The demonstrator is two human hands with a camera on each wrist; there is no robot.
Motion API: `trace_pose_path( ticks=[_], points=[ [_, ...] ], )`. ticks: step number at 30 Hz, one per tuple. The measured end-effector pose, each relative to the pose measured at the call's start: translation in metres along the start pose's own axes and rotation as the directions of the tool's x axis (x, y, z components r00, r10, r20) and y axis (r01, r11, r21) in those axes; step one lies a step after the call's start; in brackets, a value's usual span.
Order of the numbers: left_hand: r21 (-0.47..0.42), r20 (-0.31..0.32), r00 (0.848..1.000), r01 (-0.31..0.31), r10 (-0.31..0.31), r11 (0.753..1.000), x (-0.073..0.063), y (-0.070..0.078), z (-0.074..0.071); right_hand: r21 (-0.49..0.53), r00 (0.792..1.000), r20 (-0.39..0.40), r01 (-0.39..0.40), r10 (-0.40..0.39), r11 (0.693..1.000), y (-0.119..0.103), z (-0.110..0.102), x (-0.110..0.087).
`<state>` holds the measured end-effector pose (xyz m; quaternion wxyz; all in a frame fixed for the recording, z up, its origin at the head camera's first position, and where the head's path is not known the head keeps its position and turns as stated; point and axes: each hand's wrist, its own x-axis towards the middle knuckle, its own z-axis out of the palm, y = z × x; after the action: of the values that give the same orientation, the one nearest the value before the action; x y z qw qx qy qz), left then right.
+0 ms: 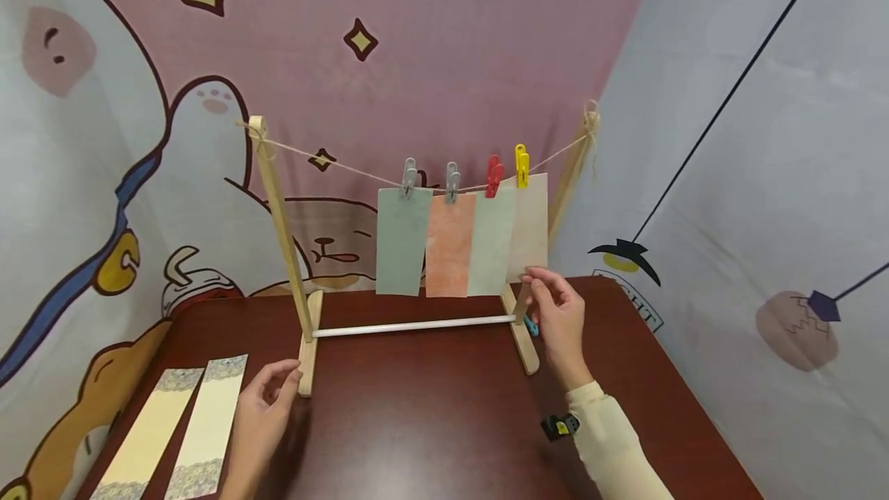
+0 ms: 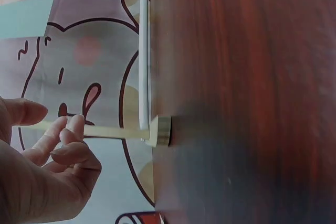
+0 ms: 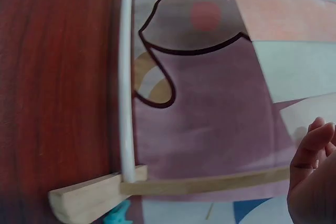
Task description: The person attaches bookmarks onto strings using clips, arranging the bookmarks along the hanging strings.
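On a sagging string (image 1: pixel 347 168) hang several paper cards. A grey-green card (image 1: pixel 401 245) and an orange card (image 1: pixel 447 245) each hang by a grey clothespin. A pale green card (image 1: pixel 491 245) is under a red clothespin (image 1: pixel 494 176). At the right end a pale cream card (image 1: pixel 531 222) hangs slightly tilted from a yellow clothespin (image 1: pixel 522 166). My right hand (image 1: pixel 559 322) pinches that card's lower edge; the fingers partly hide it. My left hand (image 1: pixel 262 415), fingers loosely bent and holding nothing, hovers by the stand's left foot (image 1: pixel 310 361).
The wooden stand has a left post (image 1: pixel 281 230), a right post (image 1: pixel 571 176) and a white crossbar (image 1: pixel 417 326). Two lace-patterned paper strips (image 1: pixel 208 423) lie on the brown table (image 1: pixel 417 423) at left. A blue clothespin (image 3: pixel 118 212) lies by the right foot (image 1: pixel 524 342).
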<state>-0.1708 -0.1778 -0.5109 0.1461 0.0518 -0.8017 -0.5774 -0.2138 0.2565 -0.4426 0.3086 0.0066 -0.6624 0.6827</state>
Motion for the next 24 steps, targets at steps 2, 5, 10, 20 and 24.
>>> trace_pose_path(
  ticks=[2, 5, 10, 20, 24],
  points=[
    [0.027, -0.003, 1.000, 0.014, -0.014, 1.000, -0.003, -0.002, -0.005, -0.019, 1.000, -0.016, -0.022, 0.021, 1.000, 0.006, -0.005, -0.002],
    [0.107, -0.014, 0.999, 0.045, -0.044, 0.993, -0.005, -0.007, -0.014, -0.041, 0.998, -0.043, -0.057, 0.055, 0.998, 0.016, -0.013, -0.005],
    [0.257, -0.026, 0.995, 0.097, -0.093, 0.962, -0.007, -0.018, -0.027, -0.079, 0.990, -0.091, -0.115, 0.107, 0.990, 0.036, -0.029, -0.009],
    [0.393, -0.019, 0.995, 0.097, -0.097, 0.915, -0.005, -0.036, -0.057, -0.163, 0.978, -0.150, -0.172, 0.148, 0.972, 0.069, -0.044, -0.006],
    [0.447, -0.029, 0.993, 0.118, -0.117, 0.887, -0.006, -0.044, -0.069, -0.280, 0.973, -0.167, -0.202, 0.160, 0.938, 0.079, -0.047, -0.004]
  ],
)
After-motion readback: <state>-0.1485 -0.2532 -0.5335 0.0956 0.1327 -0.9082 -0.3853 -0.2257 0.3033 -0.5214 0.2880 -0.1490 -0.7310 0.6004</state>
